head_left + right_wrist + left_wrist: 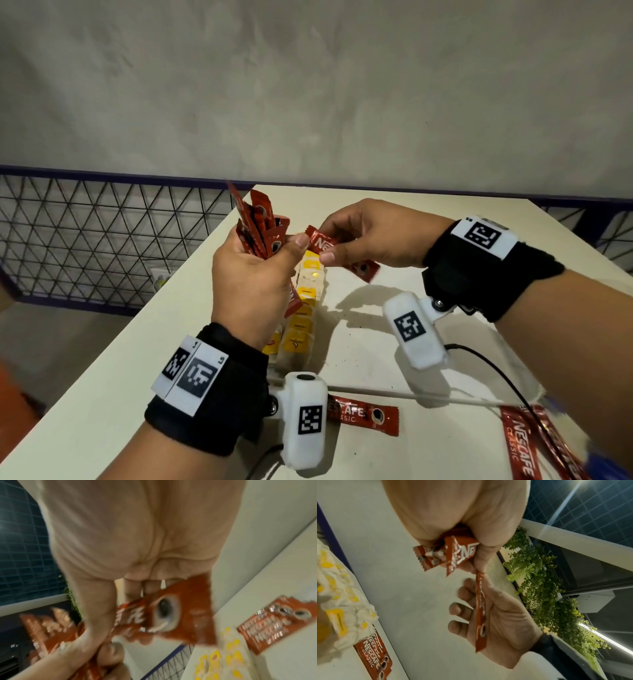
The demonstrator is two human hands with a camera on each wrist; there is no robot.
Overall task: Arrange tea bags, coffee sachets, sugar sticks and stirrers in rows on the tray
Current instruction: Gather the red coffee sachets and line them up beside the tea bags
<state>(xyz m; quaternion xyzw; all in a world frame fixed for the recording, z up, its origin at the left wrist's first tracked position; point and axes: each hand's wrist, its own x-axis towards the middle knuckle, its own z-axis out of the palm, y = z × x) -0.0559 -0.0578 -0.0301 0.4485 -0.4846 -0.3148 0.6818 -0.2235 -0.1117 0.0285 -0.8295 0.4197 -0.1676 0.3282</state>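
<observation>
**One sachet drawn off the bunch, tea-bag row below**

Nearest the body, flat on the white table (370, 346): a loose coffee sachet (363, 415) lying crosswise, and more red sachets (527, 442) at the right edge, one thin white stirrer (394, 394) running across just beyond. No tray distinguishable from the tabletop in these views.

Farther out, above the table: left hand (255, 279) upright, wrist low, fingers curled round a fanned bunch of sachets (258, 224), long axes pointing up and away. Right hand (373, 236) at the same height, palm turned toward the left, thumb and forefinger pinching a single sachet (342, 255) near its upper end. Long axis of that sachet slanting from the left thumb down to the right, lower end hanging free under the right palm; upper end touching or just beside the left thumb, contact not certain. From the left wrist view, seen edge-on across the right palm (501, 622).

Below and between both hands: row of yellow-tagged tea bags (303, 308), running away from the body.

Likely next: carried down by the right hand, the nearer one, and turned to lie in a row just right of the tea bags.
</observation>
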